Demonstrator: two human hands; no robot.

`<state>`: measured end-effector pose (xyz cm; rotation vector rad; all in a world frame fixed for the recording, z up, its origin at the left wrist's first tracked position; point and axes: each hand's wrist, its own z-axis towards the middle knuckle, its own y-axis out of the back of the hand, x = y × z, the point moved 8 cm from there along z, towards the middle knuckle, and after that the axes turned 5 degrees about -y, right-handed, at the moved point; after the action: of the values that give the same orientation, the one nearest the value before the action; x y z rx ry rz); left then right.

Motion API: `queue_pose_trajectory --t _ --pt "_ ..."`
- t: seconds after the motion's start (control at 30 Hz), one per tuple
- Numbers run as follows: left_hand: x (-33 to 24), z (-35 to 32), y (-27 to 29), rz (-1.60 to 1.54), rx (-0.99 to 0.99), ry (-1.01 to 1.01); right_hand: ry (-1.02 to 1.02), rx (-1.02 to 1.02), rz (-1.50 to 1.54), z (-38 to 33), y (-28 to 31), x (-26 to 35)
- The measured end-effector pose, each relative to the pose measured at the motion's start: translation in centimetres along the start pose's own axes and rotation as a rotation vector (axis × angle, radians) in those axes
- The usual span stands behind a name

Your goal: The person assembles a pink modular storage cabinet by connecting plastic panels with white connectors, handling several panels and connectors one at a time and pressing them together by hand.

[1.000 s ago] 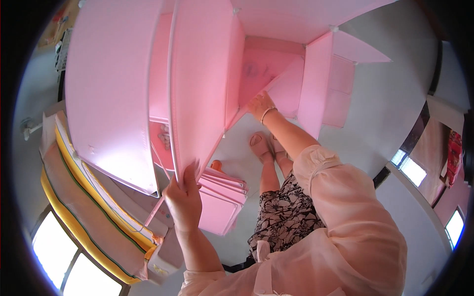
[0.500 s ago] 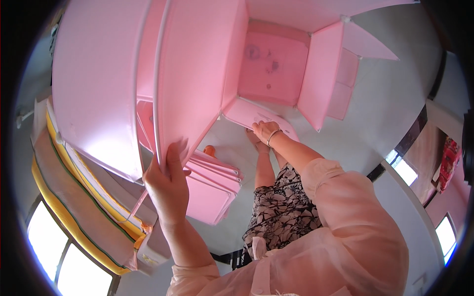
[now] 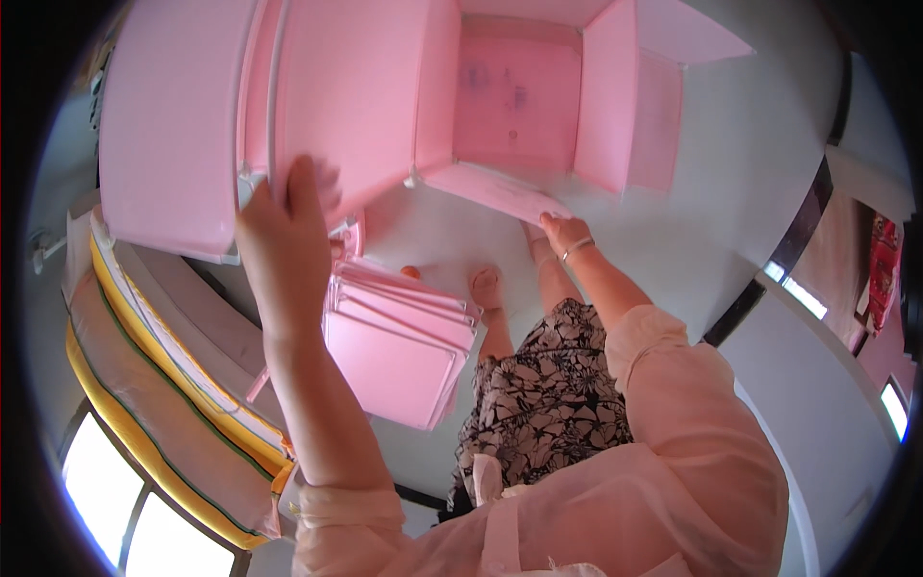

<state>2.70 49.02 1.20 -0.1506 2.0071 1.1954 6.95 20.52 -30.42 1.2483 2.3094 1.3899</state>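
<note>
A large pink panel storage cabinet (image 3: pixel 356 87), framed with thin rods and white corner connectors (image 3: pixel 413 180), fills the upper part of the view. My left hand (image 3: pixel 288 250) is closed around the lower edge of an upright pink panel, close to a white connector (image 3: pixel 252 183); its fingertips are blurred. My right hand (image 3: pixel 567 234) pinches the outer edge of a pink door panel (image 3: pixel 500 195) that sticks out below an open compartment (image 3: pixel 519 106). Another door panel (image 3: pixel 608 96) stands open on the right of that compartment.
A stack of loose pink panels (image 3: pixel 394 356) lies on the grey floor (image 3: pixel 750 154) beside my legs, with a small orange object (image 3: pixel 411 272) just behind. Folded, yellow-edged bedding or mattresses (image 3: pixel 163 385) sit at left. A white surface (image 3: pixel 817 423) is at right.
The cabinet appears shifted up and left in view. My left hand has moved up along the panel's edge; my right hand has shifted slightly right, with the door panel still in it.
</note>
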Motion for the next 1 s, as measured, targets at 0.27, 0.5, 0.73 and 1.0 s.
queue_pose_trajectory --t 0.27,0.5,0.73,1.0 --pt "-8.1 1.0 -5.7 0.079 0.11 -0.186 -0.07 0.141 -0.071 -6.0 5.5 -5.2" --pt "-9.5 2.7 -13.2 0.068 0.226 -0.175 -0.148 0.235 0.035 -9.3 6.0 -4.6" --pt "-6.2 7.7 -10.5 0.008 0.135 -0.197 -0.098 0.305 0.005 -11.8 5.8 -1.4" --pt "-1.4 3.7 -4.3 -0.13 0.116 -0.121 -0.101 0.244 -0.032 -20.8 8.7 -3.2"
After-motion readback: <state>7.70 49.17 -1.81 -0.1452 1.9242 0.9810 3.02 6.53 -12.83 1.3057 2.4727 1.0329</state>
